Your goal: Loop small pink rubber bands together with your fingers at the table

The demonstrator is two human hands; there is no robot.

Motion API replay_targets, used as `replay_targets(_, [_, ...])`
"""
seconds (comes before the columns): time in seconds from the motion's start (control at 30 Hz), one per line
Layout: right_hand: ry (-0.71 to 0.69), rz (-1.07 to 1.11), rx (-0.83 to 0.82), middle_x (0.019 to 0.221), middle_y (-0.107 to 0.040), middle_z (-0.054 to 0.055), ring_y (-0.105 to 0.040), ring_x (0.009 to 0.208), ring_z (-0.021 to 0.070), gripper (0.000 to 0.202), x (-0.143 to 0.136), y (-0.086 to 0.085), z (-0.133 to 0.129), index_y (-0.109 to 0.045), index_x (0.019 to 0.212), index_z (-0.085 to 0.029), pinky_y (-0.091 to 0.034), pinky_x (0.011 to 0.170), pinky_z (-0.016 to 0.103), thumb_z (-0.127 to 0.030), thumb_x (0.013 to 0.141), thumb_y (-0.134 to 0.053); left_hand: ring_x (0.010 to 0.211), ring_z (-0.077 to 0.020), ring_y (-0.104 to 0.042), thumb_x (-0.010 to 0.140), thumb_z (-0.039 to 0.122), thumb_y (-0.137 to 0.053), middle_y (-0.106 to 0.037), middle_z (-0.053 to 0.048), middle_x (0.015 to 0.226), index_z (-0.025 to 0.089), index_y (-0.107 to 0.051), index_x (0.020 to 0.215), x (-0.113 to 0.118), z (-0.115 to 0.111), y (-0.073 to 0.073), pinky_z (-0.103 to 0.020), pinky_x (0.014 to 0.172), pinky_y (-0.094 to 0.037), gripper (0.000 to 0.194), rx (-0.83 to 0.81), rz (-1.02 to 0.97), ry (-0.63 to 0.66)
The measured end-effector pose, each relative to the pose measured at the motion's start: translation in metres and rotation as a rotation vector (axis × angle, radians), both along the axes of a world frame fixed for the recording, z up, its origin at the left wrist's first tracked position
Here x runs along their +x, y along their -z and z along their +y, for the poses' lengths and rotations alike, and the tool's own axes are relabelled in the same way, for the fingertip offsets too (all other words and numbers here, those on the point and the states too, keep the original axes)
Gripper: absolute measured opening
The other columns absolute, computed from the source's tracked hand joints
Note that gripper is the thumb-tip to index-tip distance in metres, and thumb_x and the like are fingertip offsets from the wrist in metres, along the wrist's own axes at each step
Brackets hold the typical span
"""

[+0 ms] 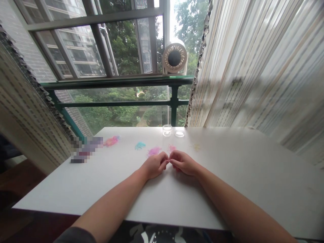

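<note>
My left hand (156, 165) and my right hand (182, 162) meet over the white table (106, 189), fingertips pinched together. Whatever is between them is too small to make out. Just beyond my left hand lies a pile of small purple-pink pieces (154, 151). A smaller pink pile (171, 147) sits just past my right hand. Further left are a turquoise pile (140, 145) and a mixed pile of pink, orange and purple pieces (111, 141). Some pale yellow pieces (196, 146) are scattered to the right.
Near the table's far edge stands a clear open jar (167, 130), with a clear round lid (179, 134) beside it. A blurred-out item (87, 150) lies at the left edge. Beyond are a green railing (118, 83), a white fan (174, 58) and a striped curtain (253, 67).
</note>
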State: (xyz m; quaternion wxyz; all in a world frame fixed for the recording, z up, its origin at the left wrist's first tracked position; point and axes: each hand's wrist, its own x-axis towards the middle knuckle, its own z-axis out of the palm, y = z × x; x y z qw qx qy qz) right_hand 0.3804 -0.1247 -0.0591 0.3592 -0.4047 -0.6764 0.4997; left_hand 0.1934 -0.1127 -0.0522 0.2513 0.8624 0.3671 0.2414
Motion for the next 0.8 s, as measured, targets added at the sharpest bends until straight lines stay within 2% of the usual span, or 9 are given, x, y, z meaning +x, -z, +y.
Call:
replay_targets(0.17, [0.004,0.012,-0.013,0.052,-0.050,-0.008,-0.045,0.040,0.0072,0.020,-0.0004,0.0016,-0.0004,-0.049,0.082,-0.020,-0.035,0.040,0.020,-0.036,0.079,-0.059,0.055,-0.0116,-0.053,0.086,0.026,-0.042,-0.062,0.001,0.063,0.018,-0.050,0.087,0.0009,0.0003,-0.0012,-0.025,0.059,-0.039,0.012,0.023,0.008,0.015])
replay_targets(0.4, [0.020,-0.023,-0.010,0.053,-0.052,-0.006,-0.047,0.041,0.0074,0.016,-0.0009,0.0035,0.0020,-0.048,0.075,-0.019,-0.033,0.040,0.019,-0.029,0.076,-0.060,0.055,-0.0115,-0.054,0.086,0.026,-0.044,-0.062,0.001,0.063,0.018,-0.052,0.087,0.0007,-0.0005,-0.0034,-0.024,0.058,-0.039,0.011,0.002,0.009,-0.002])
replay_targets(0.57, [0.023,0.043,-0.046,0.052,-0.051,-0.007,-0.046,0.041,0.0073,0.015,-0.0004,0.0042,0.0046,-0.049,0.072,-0.019,-0.032,0.039,0.019,-0.026,0.073,-0.062,0.053,-0.0112,-0.054,0.085,0.025,-0.045,-0.062,0.002,0.061,0.018,-0.052,0.086,0.0015,-0.0004,-0.0046,-0.024,0.057,-0.038,0.010,-0.008,-0.005,0.009])
replay_targets(0.8, [0.030,0.108,-0.056,0.046,-0.048,-0.008,-0.046,0.041,0.0071,0.019,0.0017,0.0048,0.0070,-0.050,0.071,-0.018,-0.032,0.040,0.018,-0.029,0.069,-0.065,0.055,-0.0119,-0.054,0.085,0.028,-0.045,-0.063,0.001,0.063,0.018,-0.053,0.087,0.0014,0.0011,-0.0034,-0.025,0.057,-0.039,0.012,-0.014,-0.002,-0.008])
